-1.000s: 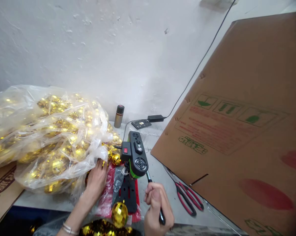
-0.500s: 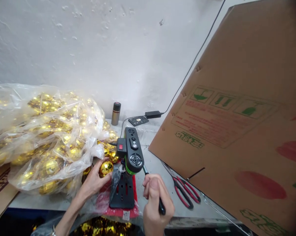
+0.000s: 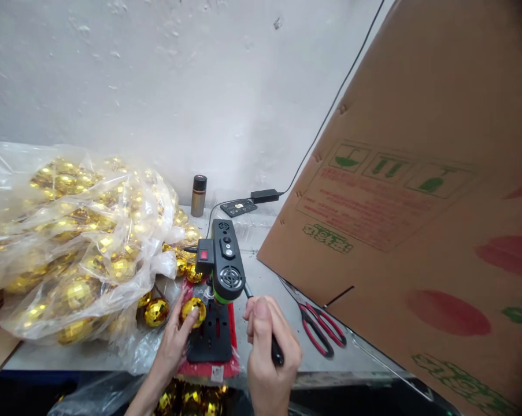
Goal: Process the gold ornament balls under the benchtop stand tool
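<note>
A gold mirror ball (image 3: 193, 312) is in my left hand (image 3: 174, 341), fingers curled behind it and thumb across its front. It sits at the left edge of the black slotted base (image 3: 209, 338) of a small press-like machine (image 3: 226, 260) with a red switch. My right hand (image 3: 271, 346) is closed round the black-ended lever (image 3: 277, 352) on the machine's right side. Another gold mirror ball (image 3: 156, 312) lies left of my left hand, beside the bag. Red plastic (image 3: 215, 370) shows under the base.
A clear plastic bag (image 3: 82, 231) full of gold balls fills the left. Red-handled scissors (image 3: 324, 329) lie to the right, by a large cardboard box (image 3: 395, 202). A bottle (image 3: 199, 196), a phone-like black slab (image 3: 239, 207) and a power adapter (image 3: 265, 195) are behind. More gold balls (image 3: 191, 398) are below the table edge.
My left hand has brought the gold ball from beside the bag rightward and nearer, to the machine's base. My right hand stays on the lever. The view has shifted slightly.
</note>
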{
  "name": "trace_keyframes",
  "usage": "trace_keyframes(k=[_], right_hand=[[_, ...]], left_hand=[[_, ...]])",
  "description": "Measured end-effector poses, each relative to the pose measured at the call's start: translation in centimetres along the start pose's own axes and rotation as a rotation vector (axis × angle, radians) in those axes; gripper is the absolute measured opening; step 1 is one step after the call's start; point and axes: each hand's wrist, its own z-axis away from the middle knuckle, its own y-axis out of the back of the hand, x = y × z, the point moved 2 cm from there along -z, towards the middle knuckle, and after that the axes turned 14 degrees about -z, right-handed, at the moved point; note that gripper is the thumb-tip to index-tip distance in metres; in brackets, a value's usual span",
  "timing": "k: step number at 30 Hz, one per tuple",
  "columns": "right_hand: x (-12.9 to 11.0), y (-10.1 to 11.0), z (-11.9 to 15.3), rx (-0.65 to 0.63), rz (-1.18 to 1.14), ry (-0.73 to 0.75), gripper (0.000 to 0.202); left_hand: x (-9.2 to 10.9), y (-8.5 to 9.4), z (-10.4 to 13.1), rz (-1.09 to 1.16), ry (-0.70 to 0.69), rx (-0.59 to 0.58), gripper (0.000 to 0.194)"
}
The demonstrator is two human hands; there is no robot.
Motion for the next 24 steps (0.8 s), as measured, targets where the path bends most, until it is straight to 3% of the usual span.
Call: trace_keyframes(k=[8, 15, 20, 24], right_hand=[[-0.1, 0.1, 0.0, -0.028, -0.021, 0.027, 0.036], [0.1, 0.2, 0.3, -0.045, -0.032, 0.047, 0.033], [0.0, 0.3, 0.5, -0.049, -0.016, 0.059, 0.033], [0.0, 0.4, 0.7, -0.054, -0.011, 0.066, 0.032]], left_hand=[[-1.4, -1.9, -0.7, 0.177, 0.136, 0.105, 0.083], [-2.0, -2.0, 0.0, 0.009, -0.093, 0.069, 0.067], [-2.4, -1.7, 1.4, -0.244, -0.250, 0.050, 0.056], [-3.2, -1.5, 1.1, -0.300, -0.263, 0.053, 0.058]])
